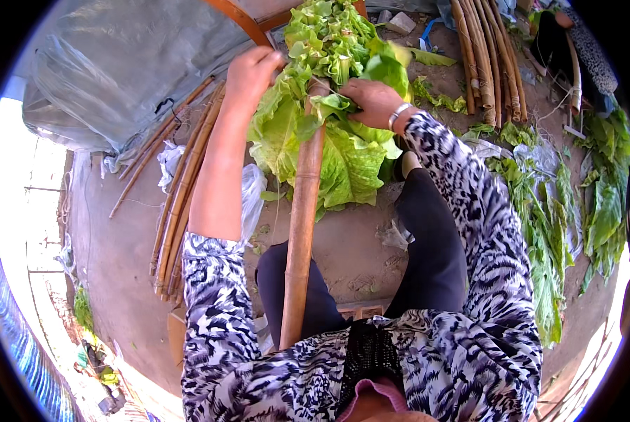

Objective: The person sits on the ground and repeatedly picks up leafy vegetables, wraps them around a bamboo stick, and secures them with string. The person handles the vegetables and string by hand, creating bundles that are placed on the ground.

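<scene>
A bamboo pole [305, 211] runs from my lap away from me, its far part under bunched large green leaves [341, 39]. More broad leaves [349, 163] hang on both sides of it. To the left of the pole, my left hand [254, 68] is raised with its fingers closed together; a thin string seems to run near it, but its grip is too blurred to tell. My right hand [373, 100], with a metal bracelet at the wrist, pinches a leaf's stem end just right of the pole. Its fingertips are partly hidden by leaves.
Bundled bamboo poles [188, 195] lie on the left, with more poles [491, 63] at the upper right. A wooden frame [241, 21] supports the far end. Leaf piles [541, 237] lie right. Plastic sheeting [109, 68] covers the upper left. Another person [592, 53] is at the upper right.
</scene>
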A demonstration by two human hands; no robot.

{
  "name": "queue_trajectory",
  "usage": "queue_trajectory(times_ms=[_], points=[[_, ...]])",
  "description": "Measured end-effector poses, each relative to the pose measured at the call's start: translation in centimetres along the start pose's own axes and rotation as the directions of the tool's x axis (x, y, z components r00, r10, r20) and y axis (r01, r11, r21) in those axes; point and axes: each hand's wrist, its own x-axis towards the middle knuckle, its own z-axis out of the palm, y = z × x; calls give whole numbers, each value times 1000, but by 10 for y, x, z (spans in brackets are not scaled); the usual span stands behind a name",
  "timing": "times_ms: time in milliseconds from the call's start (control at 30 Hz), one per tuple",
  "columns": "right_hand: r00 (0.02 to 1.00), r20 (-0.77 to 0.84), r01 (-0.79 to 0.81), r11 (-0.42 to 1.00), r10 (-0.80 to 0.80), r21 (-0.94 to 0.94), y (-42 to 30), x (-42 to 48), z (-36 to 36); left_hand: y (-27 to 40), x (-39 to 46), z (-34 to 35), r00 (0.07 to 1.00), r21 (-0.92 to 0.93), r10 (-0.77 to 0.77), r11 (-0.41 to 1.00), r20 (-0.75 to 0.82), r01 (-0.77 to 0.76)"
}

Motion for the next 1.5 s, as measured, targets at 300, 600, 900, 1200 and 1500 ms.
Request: queue_trajectory(times_ms=[300, 600, 900, 1200, 1500], points=[[548, -189, -396, 452, 815, 799, -28, 25, 78, -186, -33, 25, 821, -472, -529, 680, 214, 561], [401, 11, -422, 174, 916, 890, -52, 67, 192, -197, -24, 48, 824, -478, -472, 671, 314, 567], [680, -61, -471, 499, 731, 728, 68, -136, 134, -186, -39, -27, 766, -342, -493, 696, 412, 631], [-19, 122, -984, 3, 992, -179, 103, -439, 191, -69, -181, 29, 932, -372, -345, 855, 114, 362], [-36, -49, -999, -35, 998, 22, 131, -515, 121, -66, -186, 48, 948, -278, -302, 924, -105, 263]])
